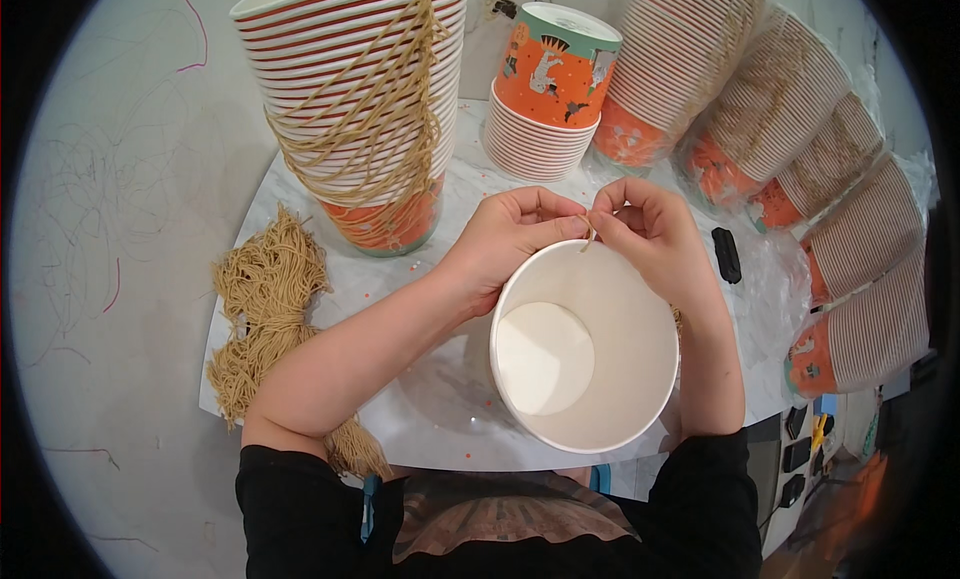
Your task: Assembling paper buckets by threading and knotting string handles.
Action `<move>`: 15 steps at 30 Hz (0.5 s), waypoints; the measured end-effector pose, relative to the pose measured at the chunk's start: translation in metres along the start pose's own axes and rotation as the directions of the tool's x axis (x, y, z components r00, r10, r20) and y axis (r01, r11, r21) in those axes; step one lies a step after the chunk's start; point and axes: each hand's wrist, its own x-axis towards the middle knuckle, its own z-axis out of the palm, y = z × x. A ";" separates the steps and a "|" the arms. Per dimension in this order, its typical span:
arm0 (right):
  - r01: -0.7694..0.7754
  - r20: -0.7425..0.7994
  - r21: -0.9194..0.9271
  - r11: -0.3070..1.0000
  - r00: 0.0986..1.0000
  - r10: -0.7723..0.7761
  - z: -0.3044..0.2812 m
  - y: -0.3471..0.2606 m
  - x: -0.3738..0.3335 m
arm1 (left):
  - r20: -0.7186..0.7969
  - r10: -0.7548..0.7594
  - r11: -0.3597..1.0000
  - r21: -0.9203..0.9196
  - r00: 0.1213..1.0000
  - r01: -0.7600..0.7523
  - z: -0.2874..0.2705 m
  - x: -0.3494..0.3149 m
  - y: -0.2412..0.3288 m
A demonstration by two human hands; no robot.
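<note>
A white paper bucket (630,374) with an open top faces me in the middle of the table, its bare inside showing. At its far rim my left hand (510,234) is closed in a pinch on a thin tan string (588,239). My right hand (648,227) pinches the same string, fingertips almost touching those of the left. A short end of the string hangs over the rim into the bucket. The knot or hole, if any, is hidden by the fingers. Left of my forearm lies a tied bundle of tan strings (270,299).
A tall stack of nested buckets (345,99) draped with strings stands at the far left. Behind my hands is a shorter stack with an orange printed bucket (555,74) upside down on top. Plastic-wrapped stacks (770,99) line the right, near a black object (727,256).
</note>
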 end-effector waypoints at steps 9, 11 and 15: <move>0.031 -0.029 -0.055 0.998 0.999 -0.032 0.002 0.005 0.000 | -0.046 0.015 0.999 -0.032 0.999 -0.017 0.002 0.001 -0.004; 0.047 -0.032 -0.079 0.996 0.998 -0.050 0.002 0.005 0.000 | -0.055 0.017 0.999 -0.027 0.998 -0.018 0.002 0.001 -0.005; 0.125 -0.013 -0.199 0.972 0.991 -0.130 0.003 -0.003 -0.002 | -0.087 0.086 0.996 -0.006 0.993 -0.087 0.001 0.000 -0.005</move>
